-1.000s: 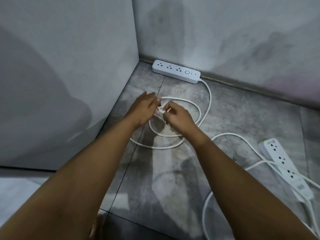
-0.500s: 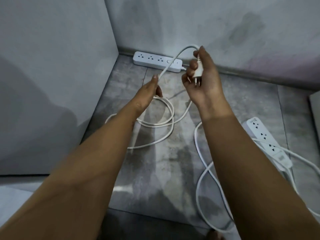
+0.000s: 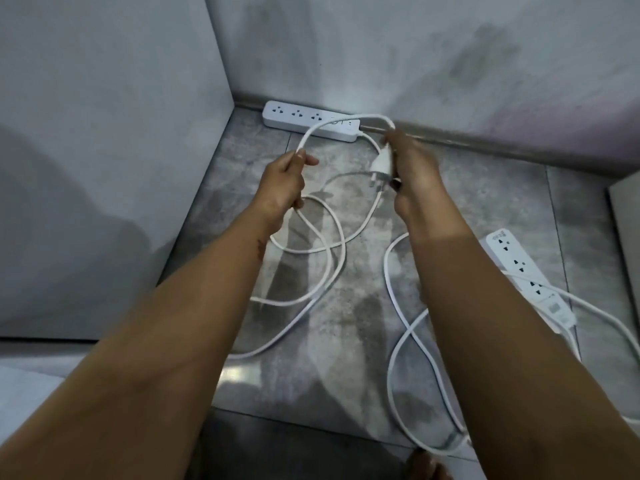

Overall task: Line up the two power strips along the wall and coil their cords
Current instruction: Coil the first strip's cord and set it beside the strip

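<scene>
One white power strip (image 3: 304, 124) lies flat against the far wall, near the corner. Its white cord (image 3: 332, 258) runs in loose loops over the grey floor tiles. My left hand (image 3: 282, 183) is closed on a stretch of that cord, which arcs up and over to my right hand (image 3: 414, 168). My right hand grips the white plug (image 3: 382, 164), prongs pointing down and left. A second white power strip (image 3: 530, 278) lies at an angle on the floor at the right, away from the wall, with its own cord (image 3: 401, 344) looping toward me.
Grey walls meet in a corner at the back left, with a skirting strip (image 3: 485, 140) along the far wall. A pale panel edge (image 3: 627, 216) stands at the right. A toe (image 3: 427, 467) shows at the bottom edge.
Both hands rose from the floor coil. My right hand lifted the plug, then dropped it a little, while my left hand closed on the cord. The loops have spread wider over the floor.
</scene>
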